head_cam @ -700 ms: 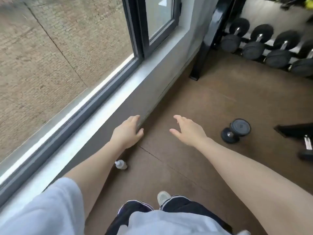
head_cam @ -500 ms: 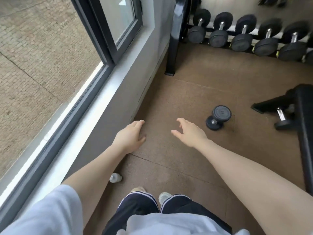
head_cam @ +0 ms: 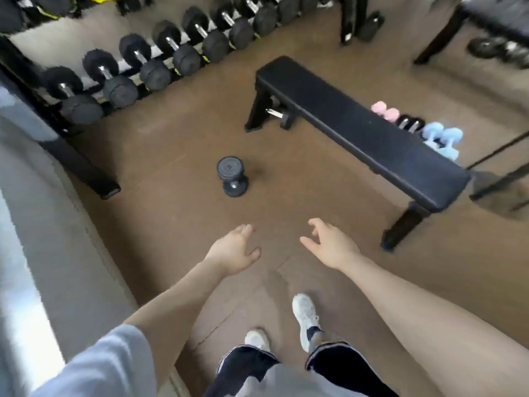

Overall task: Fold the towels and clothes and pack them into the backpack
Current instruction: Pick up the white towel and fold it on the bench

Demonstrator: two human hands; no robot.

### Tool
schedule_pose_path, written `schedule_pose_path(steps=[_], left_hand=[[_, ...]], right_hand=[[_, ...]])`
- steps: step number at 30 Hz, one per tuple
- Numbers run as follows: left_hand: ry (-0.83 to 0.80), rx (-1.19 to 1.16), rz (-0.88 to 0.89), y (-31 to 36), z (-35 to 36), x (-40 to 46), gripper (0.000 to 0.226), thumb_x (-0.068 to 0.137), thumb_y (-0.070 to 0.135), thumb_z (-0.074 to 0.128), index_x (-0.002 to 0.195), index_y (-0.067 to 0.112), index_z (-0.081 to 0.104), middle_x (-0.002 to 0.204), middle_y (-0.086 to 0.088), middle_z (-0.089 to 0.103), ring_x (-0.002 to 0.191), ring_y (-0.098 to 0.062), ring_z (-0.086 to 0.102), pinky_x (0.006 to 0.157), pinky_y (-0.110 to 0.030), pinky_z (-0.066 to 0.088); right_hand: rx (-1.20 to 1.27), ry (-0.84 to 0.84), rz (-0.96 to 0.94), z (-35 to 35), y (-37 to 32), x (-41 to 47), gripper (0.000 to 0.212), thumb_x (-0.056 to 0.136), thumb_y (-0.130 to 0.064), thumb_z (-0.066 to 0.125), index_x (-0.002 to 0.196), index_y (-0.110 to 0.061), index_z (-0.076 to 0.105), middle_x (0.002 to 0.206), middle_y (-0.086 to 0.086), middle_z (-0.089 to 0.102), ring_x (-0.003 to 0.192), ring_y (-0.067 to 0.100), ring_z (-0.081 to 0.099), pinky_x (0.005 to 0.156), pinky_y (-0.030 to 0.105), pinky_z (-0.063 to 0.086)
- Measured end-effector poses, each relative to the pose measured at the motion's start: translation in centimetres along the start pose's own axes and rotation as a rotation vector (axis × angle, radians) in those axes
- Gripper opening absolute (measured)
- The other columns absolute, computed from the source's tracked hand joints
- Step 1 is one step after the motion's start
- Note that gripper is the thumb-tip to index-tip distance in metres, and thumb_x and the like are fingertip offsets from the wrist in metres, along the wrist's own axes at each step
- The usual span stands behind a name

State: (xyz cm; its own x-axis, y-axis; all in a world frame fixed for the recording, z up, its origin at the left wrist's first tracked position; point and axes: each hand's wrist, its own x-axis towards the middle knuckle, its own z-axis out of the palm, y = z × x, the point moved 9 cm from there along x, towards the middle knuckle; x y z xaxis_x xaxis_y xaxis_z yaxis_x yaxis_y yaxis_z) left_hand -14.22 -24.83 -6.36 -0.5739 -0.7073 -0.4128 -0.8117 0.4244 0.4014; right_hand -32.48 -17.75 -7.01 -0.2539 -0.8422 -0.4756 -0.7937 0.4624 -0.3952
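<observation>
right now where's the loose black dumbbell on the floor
In the head view the loose black dumbbell lies on the brown floor left of centre, between the dumbbell rack and the black bench, beyond the left hand.

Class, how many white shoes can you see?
2. One shoe is forward on the brown floor; the other shoe sits behind, to its left, partly hidden by a trouser leg.

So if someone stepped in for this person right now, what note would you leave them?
Left hand: open, holding nothing. Right hand: open, holding nothing; both are out in front over the floor.
No towels, clothes or backpack in view, so nothing can be counted as folded or packed.
Ahead: a black bench, a loose dumbbell, a dumbbell rack.
Left: find the laundry and backpack, fold, pack.
</observation>
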Motion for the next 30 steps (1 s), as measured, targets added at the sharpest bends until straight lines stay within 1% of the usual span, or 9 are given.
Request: schedule_pose_path(steps=[3, 9, 12, 15, 19, 23, 25, 27, 30], left_hand=[[-0.065, 0.085, 0.149, 7.3, 1.4, 3.4, 0.055, 0.090, 0.035, 0.049, 0.139, 0.015, 0.032, 0.145, -0.006, 0.037, 0.130, -0.023, 0.037, 0.100, -0.031, 0.038], [-0.148, 0.141, 0.452, 24.4, 5.6, 8.2, 0.054, 0.090, 0.031, 0.049, 0.139, 0.015, 0.034, 0.143, -0.005, 0.041, 0.127, -0.021, 0.041, 0.101, -0.032, 0.039], [-0.166, 0.147, 0.564, 33.9, 8.4, 10.1, 0.055, 0.090, 0.031, 0.050, 0.141, 0.016, 0.034, 0.143, -0.003, 0.041, 0.127, -0.020, 0.042, 0.102, -0.035, 0.040], [-0.114, 0.157, 0.651, 43.9, 11.0, 11.8, 0.056, 0.089, 0.031, 0.051, 0.140, 0.017, 0.035, 0.143, -0.006, 0.041, 0.130, -0.023, 0.039, 0.105, -0.036, 0.038], [-0.161, 0.201, 0.761, 55.8, 15.5, 13.3, 0.047, 0.087, 0.026, 0.053, 0.131, 0.011, 0.044, 0.133, -0.010, 0.049, 0.123, -0.027, 0.042, 0.098, -0.036, 0.039], [-0.191, 0.226, 0.832, 64.4, 18.5, 16.6, 0.054, 0.084, 0.031, 0.053, 0.133, 0.012, 0.042, 0.131, -0.008, 0.051, 0.119, -0.026, 0.045, 0.094, -0.038, 0.042], [-0.220, 0.236, 0.832, 67.4, 19.4, 19.1, 0.057, 0.081, 0.037, 0.048, 0.132, 0.013, 0.043, 0.129, -0.007, 0.052, 0.119, -0.026, 0.047, 0.093, -0.038, 0.044], [-0.216, 0.228, 0.823, 70.1, 19.8, 22.4, 0.058, 0.080, 0.040, 0.046, 0.131, 0.012, 0.043, 0.127, -0.009, 0.053, 0.119, -0.028, 0.047, 0.092, -0.038, 0.043], [-0.186, 0.178, 0.763, 74.3, 19.6, 28.5, 0.059, 0.087, 0.027, 0.053, 0.140, 0.009, 0.034, 0.137, -0.009, 0.046, 0.127, -0.025, 0.041, 0.101, -0.037, 0.038]], right_hand=[[0.070, 0.091, 0.140, -2.6, 7.0, -3.3, 0.048, 0.094, -0.044, 0.044, 0.135, -0.019, 0.037, 0.125, 0.001, 0.055, 0.113, 0.022, 0.053, 0.088, 0.034, 0.043], [0.236, 0.237, 0.375, -6.6, 22.2, -9.7, 0.050, 0.095, -0.043, 0.044, 0.136, -0.016, 0.037, 0.132, 0.007, 0.051, 0.116, 0.026, 0.052, 0.092, 0.037, 0.045], [0.242, 0.270, 0.463, -8.7, 30.5, -12.7, 0.050, 0.096, -0.042, 0.042, 0.136, -0.014, 0.036, 0.135, 0.009, 0.049, 0.121, 0.027, 0.048, 0.094, 0.038, 0.043], [0.245, 0.310, 0.545, -11.4, 39.3, -15.8, 0.053, 0.095, -0.042, 0.042, 0.138, -0.010, 0.034, 0.132, 0.012, 0.049, 0.120, 0.028, 0.047, 0.095, 0.037, 0.042], [0.289, 0.369, 0.656, -14.9, 50.0, -19.8, 0.055, 0.096, -0.042, 0.041, 0.139, -0.009, 0.032, 0.132, 0.013, 0.050, 0.118, 0.029, 0.049, 0.089, 0.036, 0.042], [0.437, 0.438, 0.796, -17.3, 58.9, -21.6, 0.054, 0.096, -0.042, 0.043, 0.137, -0.009, 0.035, 0.131, 0.012, 0.051, 0.117, 0.030, 0.050, 0.091, 0.036, 0.043], [0.515, 0.452, 0.782, -18.6, 62.0, -20.2, 0.054, 0.094, -0.043, 0.045, 0.135, -0.009, 0.039, 0.125, 0.012, 0.055, 0.111, 0.029, 0.054, 0.088, 0.034, 0.044], [0.533, 0.401, 0.748, -20.1, 64.6, -17.5, 0.053, 0.094, -0.041, 0.047, 0.133, -0.007, 0.040, 0.121, 0.012, 0.057, 0.109, 0.028, 0.055, 0.086, 0.033, 0.043], [0.526, 0.394, 0.717, -23.8, 68.9, -12.9, 0.048, 0.093, -0.039, 0.050, 0.129, -0.007, 0.044, 0.119, 0.013, 0.058, 0.108, 0.028, 0.054, 0.087, 0.032, 0.042]])
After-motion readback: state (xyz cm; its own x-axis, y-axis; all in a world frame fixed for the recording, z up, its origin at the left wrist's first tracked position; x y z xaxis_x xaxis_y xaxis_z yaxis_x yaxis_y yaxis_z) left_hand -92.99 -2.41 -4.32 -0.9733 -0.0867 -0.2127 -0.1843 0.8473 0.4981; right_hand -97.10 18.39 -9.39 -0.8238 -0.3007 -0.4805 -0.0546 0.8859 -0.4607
